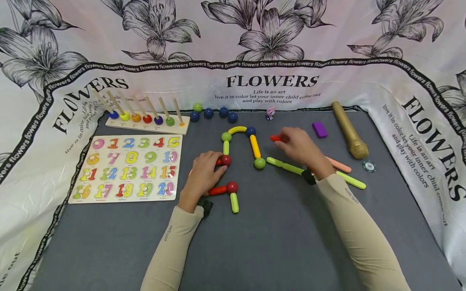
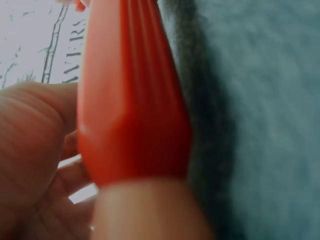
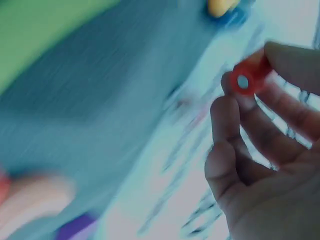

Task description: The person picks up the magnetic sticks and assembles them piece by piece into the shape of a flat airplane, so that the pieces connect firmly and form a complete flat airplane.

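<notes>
My left hand (image 1: 204, 171) grips a red magnetic stick (image 1: 219, 161) that meets a red ball (image 1: 226, 160); the palm hides most of it. That ball ends a chain with a light green stick (image 1: 226, 147), a green ball (image 1: 226, 137), a curved yellow stick (image 1: 237, 129), a blue ball (image 1: 251, 131), an orange-yellow stick (image 1: 255, 146) and another green ball (image 1: 259, 163). Raised right of the chain, my right hand (image 1: 303, 148) pinches a red magnetic stick (image 3: 252, 72), its round metal end showing. Beside the left wrist lies another red stick (image 2: 132, 100) with a second red ball (image 1: 231, 187).
A number board (image 1: 125, 198) and a peg stacker (image 1: 149, 124) stand at left. Several blue balls (image 1: 208, 113) and a small figurine (image 1: 270, 113) sit behind. Around the right forearm are long green sticks (image 1: 285, 165), a purple block (image 1: 320, 130), a gold microphone (image 1: 349, 131) and a chip (image 1: 369, 166).
</notes>
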